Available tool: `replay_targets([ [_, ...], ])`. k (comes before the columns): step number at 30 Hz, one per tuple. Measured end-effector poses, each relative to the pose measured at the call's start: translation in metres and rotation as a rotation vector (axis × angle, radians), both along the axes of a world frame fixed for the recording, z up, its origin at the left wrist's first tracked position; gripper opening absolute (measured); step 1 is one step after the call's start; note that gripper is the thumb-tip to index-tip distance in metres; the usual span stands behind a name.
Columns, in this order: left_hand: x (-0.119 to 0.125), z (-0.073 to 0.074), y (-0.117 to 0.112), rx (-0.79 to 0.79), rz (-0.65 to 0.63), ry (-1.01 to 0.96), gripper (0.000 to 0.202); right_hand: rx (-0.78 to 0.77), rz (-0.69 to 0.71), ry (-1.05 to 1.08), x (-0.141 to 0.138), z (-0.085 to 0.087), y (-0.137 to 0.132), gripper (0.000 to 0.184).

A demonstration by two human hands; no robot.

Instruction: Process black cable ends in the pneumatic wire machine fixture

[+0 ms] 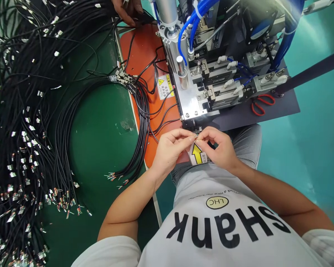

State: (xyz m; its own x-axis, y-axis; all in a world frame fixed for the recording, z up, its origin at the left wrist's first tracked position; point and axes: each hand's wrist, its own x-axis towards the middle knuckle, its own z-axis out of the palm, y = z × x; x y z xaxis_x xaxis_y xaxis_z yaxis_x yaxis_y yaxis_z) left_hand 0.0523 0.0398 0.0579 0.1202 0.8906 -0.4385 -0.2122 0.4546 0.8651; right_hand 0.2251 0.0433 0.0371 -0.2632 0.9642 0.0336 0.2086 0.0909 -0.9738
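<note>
**Left hand (167, 150) and right hand (219, 148) tip to tip over a tiny pale bit (196, 137)**

So both hands are right at the near edge of the metal machine (187, 102), just in front of the lap. Each thumb and forefinger is pressed together, pinching that pale bit where the fingertips meet. It's too small to make out what it is, sorry. Just on the near side of it there's a white label (196, 158) with a fat yellow arrow, partly hidden by the fingers.

Left of the machine is an orange plate (139, 42), with a bunch of black cables (143, 128) curving over its edge, bare coloured wire ends fanned out on the green tabletop (93, 115). A few loose cables cross the plate toward the machine. Farther left, a massive cable pile (22, 85) with shiny metal ends takes over the tabletop.

Somebody else's hand (128, 10) is by the cables at the plate's far end, partly out of shot. Red-handled scissors (263, 104) lie on the dark board (284, 107), right of the machine.
</note>
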Motion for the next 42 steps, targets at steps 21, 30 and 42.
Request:
replay_targets([
  [21,0.007,-0.003,-0.006,0.02,0.074,0.063,0.02,0.033,0.011,-0.056,0.002,0.001,-0.002,0.007],
  [30,0.004,0.001,-0.006,0.01,0.018,0.101,0.021,0.06,-0.026,-0.041,0.006,0.009,0.004,0.009],
  [42,0.003,0.005,-0.005,0.053,-0.038,0.132,0.02,-0.474,0.156,0.315,0.018,0.006,0.025,0.02],
])
